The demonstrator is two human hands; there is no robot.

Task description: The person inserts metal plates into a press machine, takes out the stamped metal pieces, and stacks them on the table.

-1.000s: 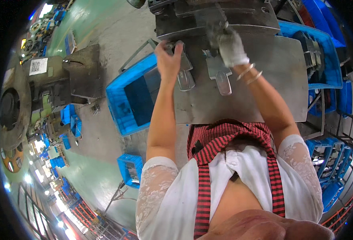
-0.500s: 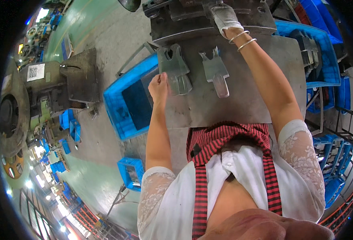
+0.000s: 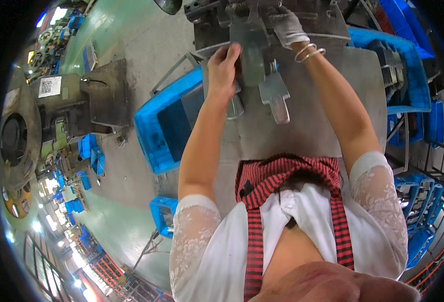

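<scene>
My bare left hand [image 3: 224,73] is closed on the edge of a flat, shaped sheet-metal plate [image 3: 252,48], its thumb on top. The plate is raised over the table's far side, its far end against the dark metal die block [image 3: 327,22]. My right hand [image 3: 286,29], in a whitish glove, is at the die block just right of the plate; its fingertips are hard to make out. A second metal plate [image 3: 274,89] with a narrow tongue lies on the table. Another plate [image 3: 235,108] shows partly from under my left wrist.
The grey metal table [image 3: 312,121] has a blue crate [image 3: 149,151] at its left and another blue crate [image 3: 413,80] with stacked metal parts at its right. A dark machine [image 3: 103,93] stands farther left. A smaller blue bin [image 3: 162,214] is at lower left.
My left hand has moved up and right from the left plates, carrying one plate to the die block. My right hand has shifted slightly right and toward me.
</scene>
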